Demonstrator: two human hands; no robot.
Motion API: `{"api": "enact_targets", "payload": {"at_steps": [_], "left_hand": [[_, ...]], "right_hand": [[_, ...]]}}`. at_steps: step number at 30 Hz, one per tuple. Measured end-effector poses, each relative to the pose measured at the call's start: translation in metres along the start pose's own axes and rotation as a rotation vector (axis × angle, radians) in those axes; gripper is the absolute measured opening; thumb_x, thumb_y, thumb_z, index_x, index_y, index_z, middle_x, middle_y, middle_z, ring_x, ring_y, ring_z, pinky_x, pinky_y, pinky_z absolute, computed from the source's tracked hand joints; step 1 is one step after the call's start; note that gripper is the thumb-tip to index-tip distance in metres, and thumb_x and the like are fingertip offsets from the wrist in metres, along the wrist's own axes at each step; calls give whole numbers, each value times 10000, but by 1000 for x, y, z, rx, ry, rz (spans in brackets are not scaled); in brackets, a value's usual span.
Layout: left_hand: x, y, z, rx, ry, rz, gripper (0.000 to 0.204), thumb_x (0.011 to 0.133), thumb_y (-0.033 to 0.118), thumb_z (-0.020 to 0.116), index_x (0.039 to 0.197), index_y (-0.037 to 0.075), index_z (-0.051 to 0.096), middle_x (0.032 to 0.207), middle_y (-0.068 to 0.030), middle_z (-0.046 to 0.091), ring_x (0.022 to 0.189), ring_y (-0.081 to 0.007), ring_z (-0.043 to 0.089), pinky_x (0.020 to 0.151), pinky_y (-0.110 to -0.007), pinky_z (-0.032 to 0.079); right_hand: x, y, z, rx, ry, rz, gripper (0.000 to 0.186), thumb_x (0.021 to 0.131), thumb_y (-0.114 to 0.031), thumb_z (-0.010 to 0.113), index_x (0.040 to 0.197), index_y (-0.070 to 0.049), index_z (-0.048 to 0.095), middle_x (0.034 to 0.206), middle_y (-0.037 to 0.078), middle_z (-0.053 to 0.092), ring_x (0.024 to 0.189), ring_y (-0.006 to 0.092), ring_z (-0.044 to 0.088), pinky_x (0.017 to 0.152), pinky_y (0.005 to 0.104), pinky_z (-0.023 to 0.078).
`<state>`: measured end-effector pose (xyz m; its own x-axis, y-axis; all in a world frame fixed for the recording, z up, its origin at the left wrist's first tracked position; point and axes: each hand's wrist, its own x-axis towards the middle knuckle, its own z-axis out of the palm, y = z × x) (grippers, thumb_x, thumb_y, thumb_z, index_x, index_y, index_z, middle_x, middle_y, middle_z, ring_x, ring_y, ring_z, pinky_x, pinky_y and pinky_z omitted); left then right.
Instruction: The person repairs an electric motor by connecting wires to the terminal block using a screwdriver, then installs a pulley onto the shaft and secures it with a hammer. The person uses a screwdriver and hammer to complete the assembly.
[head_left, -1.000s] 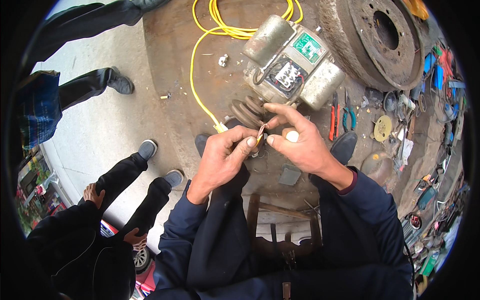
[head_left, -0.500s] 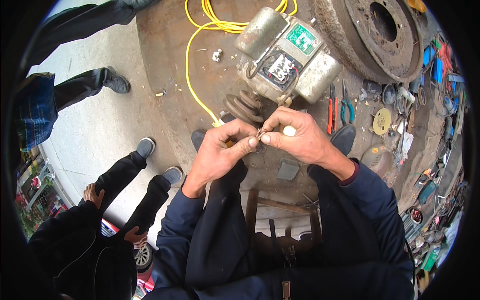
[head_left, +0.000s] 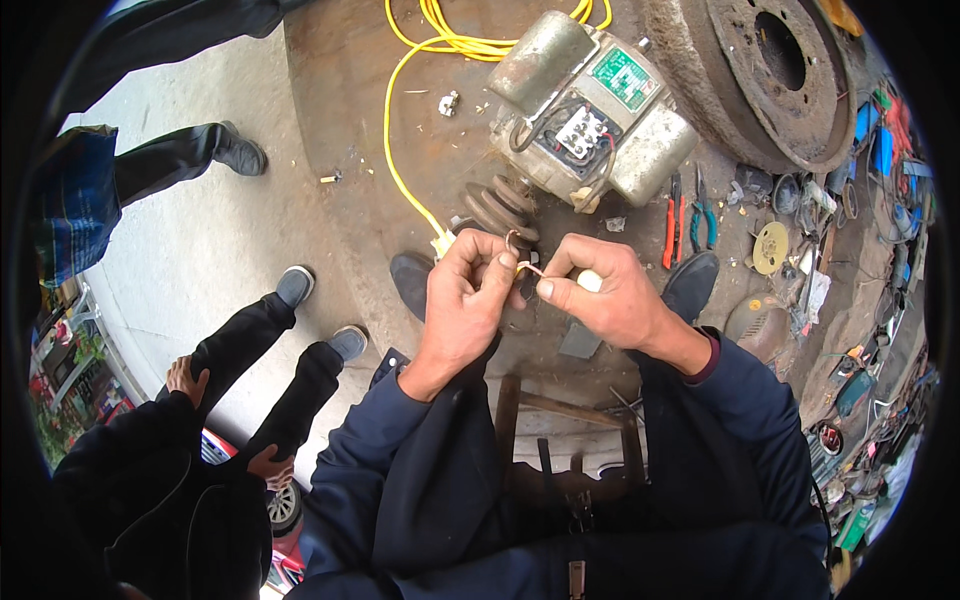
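My left hand [head_left: 466,290] pinches a thin wire [head_left: 527,267] between thumb and forefinger, and a bent copper end [head_left: 513,238] sticks up above the fingertips. From the right, my right hand [head_left: 615,305] is closed with its thumb and forefinger on the other part of that wire. A cream-coloured rounded piece [head_left: 590,281] shows among its fingers; what it is I cannot make out. Just beyond my hands lies an electric motor [head_left: 600,115] with an uncovered terminal block [head_left: 582,133] and a stepped pulley [head_left: 500,208]. A yellow cable [head_left: 390,150] runs down toward my left hand.
Red-handled pliers [head_left: 675,225] and teal-handled pliers [head_left: 704,220] lie right of the motor. A rusty wheel rim [head_left: 735,85] stands at the far right, near scattered scrap. A grey flat piece [head_left: 580,339] lies below my hands. Other people's legs and shoes [head_left: 294,286] are at the left.
My hands have moved slightly apart, exposing a stretch of wire between them. My left hand has turned more upright, and the copper end now shows. The whole view has shifted slightly.
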<state>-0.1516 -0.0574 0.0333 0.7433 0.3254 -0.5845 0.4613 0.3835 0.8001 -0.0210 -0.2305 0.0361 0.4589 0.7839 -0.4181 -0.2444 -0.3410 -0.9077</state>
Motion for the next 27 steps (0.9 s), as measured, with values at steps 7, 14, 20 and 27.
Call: {"api": "enact_targets", "payload": {"at_steps": [7, 14, 20, 27], "left_hand": [[0, -1, 2, 97, 14, 21, 176, 1114, 197, 639, 1099, 32, 583, 904, -15, 652, 678, -72, 607, 617, -237, 508], [1, -1, 9, 79, 20, 46, 107, 1091, 107, 639, 1067, 14, 590, 833, 1, 644, 675, -37, 599, 584, -228, 484], [4, -3, 4, -39, -43, -58, 107, 1093, 115, 629, 1038, 35, 583, 828, -6, 641, 659, -44, 567, 586, -231, 451], [11, 2, -8, -144, -248, -215, 183, 1085, 214, 694, 1081, 32, 682, 914, 11, 649, 779, -73, 533, 706, -249, 429]], "right_hand": [[3, -7, 2, 30, 114, 37, 235, 953, -119, 783, 1129, 9, 692, 1052, 77, 721, 836, 118, 637, 747, 320, 530], [6, -5, 3, 15, 70, 54, 179, 971, -149, 782, 1022, 7, 709, 910, 108, 739, 811, 158, 678, 716, 348, 545], [3, -2, 2, -9, 28, 27, 183, 990, -150, 783, 946, -8, 675, 816, 43, 683, 745, 89, 602, 649, 306, 492], [6, 0, 5, -127, 83, -110, 171, 946, -125, 788, 924, -2, 670, 887, 154, 703, 781, 305, 704, 699, 415, 539]]}}
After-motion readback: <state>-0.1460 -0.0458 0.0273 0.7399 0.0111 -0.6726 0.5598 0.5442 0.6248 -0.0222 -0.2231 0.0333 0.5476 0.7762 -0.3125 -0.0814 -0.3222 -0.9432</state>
